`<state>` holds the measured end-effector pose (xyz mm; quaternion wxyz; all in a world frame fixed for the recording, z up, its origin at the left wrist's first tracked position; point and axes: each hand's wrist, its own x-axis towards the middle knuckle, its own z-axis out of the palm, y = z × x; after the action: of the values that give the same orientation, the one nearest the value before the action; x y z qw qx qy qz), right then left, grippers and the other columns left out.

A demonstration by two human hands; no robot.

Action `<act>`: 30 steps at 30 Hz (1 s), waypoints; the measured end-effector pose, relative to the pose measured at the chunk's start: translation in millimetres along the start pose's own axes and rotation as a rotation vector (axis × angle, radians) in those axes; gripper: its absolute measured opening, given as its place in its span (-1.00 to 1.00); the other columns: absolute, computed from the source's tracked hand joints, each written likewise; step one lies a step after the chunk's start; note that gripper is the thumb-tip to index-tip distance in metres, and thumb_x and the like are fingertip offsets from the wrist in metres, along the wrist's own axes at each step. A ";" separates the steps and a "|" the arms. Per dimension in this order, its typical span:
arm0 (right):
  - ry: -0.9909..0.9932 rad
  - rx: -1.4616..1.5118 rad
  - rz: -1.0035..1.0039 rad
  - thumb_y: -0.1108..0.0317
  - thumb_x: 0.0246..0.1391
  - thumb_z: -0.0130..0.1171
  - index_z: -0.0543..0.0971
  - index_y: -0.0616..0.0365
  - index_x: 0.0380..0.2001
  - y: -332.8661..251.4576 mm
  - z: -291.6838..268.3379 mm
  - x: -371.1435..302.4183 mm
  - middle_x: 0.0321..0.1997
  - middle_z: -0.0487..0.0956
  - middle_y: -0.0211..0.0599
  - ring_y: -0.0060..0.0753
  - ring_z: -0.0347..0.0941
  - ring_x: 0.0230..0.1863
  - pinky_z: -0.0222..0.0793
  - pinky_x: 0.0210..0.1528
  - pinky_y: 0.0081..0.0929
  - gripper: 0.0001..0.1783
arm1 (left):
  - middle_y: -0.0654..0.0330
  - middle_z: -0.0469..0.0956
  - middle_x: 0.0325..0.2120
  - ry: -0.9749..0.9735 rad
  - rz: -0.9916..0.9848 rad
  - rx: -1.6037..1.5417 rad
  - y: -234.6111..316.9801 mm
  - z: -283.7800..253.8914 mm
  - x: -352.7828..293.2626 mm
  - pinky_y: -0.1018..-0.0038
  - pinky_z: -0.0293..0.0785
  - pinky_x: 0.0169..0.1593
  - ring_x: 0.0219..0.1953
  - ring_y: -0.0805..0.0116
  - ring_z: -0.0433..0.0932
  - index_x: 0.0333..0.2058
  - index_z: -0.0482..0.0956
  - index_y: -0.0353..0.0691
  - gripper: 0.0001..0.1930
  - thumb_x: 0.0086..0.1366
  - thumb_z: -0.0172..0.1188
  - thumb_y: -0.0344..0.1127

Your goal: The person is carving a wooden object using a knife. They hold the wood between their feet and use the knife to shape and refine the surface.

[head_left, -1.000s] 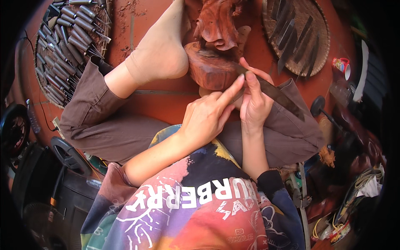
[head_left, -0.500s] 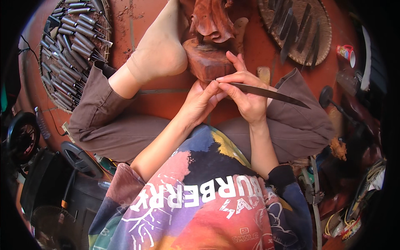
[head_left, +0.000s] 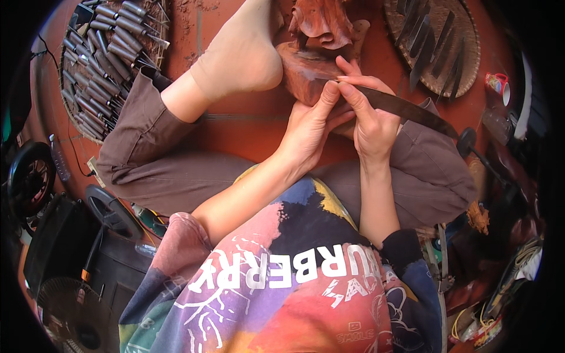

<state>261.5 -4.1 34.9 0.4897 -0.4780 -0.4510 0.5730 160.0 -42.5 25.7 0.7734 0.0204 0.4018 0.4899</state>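
A reddish-brown wood carving (head_left: 321,26) with flowing folds stands on a rough block base (head_left: 301,73) in front of me. My right hand (head_left: 376,123) is closed on a long, dark, flat file (head_left: 415,112), whose far end points right over my knee. At the file's other end, my left hand (head_left: 309,129) pinches with its thumb against the tip, right at the base's near side. Both thumbs almost meet there. The fingers beneath the file are partly hidden. My socked foot (head_left: 244,59) rests against the base's left side.
A round wicker tray (head_left: 162,41) at far left holds many wood-handled carving chisels (head_left: 118,56). At far right, another wicker tray (head_left: 468,65) carries several dark files (head_left: 435,47). A red-and-white mug (head_left: 498,87) lies beyond it. Wood chips dot the red tiled floor (head_left: 229,138).
Both hands and the file have moved up and to the right, along the base's near edge. The whole view has shifted slightly, bringing the carving and trays rightward.
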 end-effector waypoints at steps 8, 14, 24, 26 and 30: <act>-0.121 -0.174 -0.091 0.53 -0.05 0.20 0.62 0.28 -0.42 -0.3 3.5 -0.1 -0.33 0.63 -0.24 -0.19 0.47 0.03 -0.10 0.35 -0.07 -0.92 | 0.20 0.36 0.06 0.019 0.016 -0.032 -4.8 -7.6 -7.5 0.34 0.26 0.16 0.10 0.36 0.37 0.15 0.18 -0.16 -0.35 0.26 0.01 0.16; -0.098 -0.160 -0.089 0.51 -0.05 0.22 0.61 0.27 -0.42 -2.5 3.5 -1.5 -0.31 0.63 -0.25 -0.20 0.44 0.07 -0.11 0.36 -0.07 -0.92 | 0.19 0.34 0.08 0.004 -0.033 -0.023 1.7 -2.4 -7.0 0.32 0.25 0.17 0.13 0.39 0.32 0.14 0.21 -0.20 -0.36 0.27 0.00 0.15; 0.028 -0.103 -0.024 0.52 0.01 0.17 0.60 0.32 -0.41 -12.0 12.5 4.5 -0.31 0.62 -0.23 -0.28 0.52 -0.04 0.05 0.31 -0.22 -0.92 | 0.22 0.40 -0.02 0.064 -0.064 -0.061 15.8 4.8 0.2 0.46 0.39 -0.04 -0.01 0.47 0.39 0.05 0.38 -0.21 -0.44 0.23 0.15 0.08; -0.124 -0.244 -0.084 0.52 -0.01 0.19 0.61 0.30 -0.43 -9.2 7.1 -1.5 -0.32 0.63 -0.28 -0.27 0.49 0.01 0.01 0.33 -0.17 -0.93 | 0.24 0.42 -0.03 0.030 -0.026 -0.161 8.7 -0.7 -11.8 0.47 0.38 -0.05 -0.02 0.47 0.40 0.06 0.37 -0.20 -0.43 0.23 0.15 0.08; -0.012 -0.061 0.014 0.53 0.01 0.18 0.59 0.33 -0.39 -6.4 9.4 10.2 -0.28 0.62 -0.21 -0.31 0.54 -0.11 0.21 0.21 -0.31 -0.91 | 0.18 0.38 0.03 0.118 0.002 0.007 13.6 5.8 -1.7 0.41 0.39 0.04 -0.03 0.33 0.47 0.10 0.30 -0.21 -0.45 0.30 0.05 0.05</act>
<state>252.3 6.3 41.4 0.4680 -0.4925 -0.4680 0.5652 153.3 -34.7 36.4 0.7477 -0.0052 0.4484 0.4897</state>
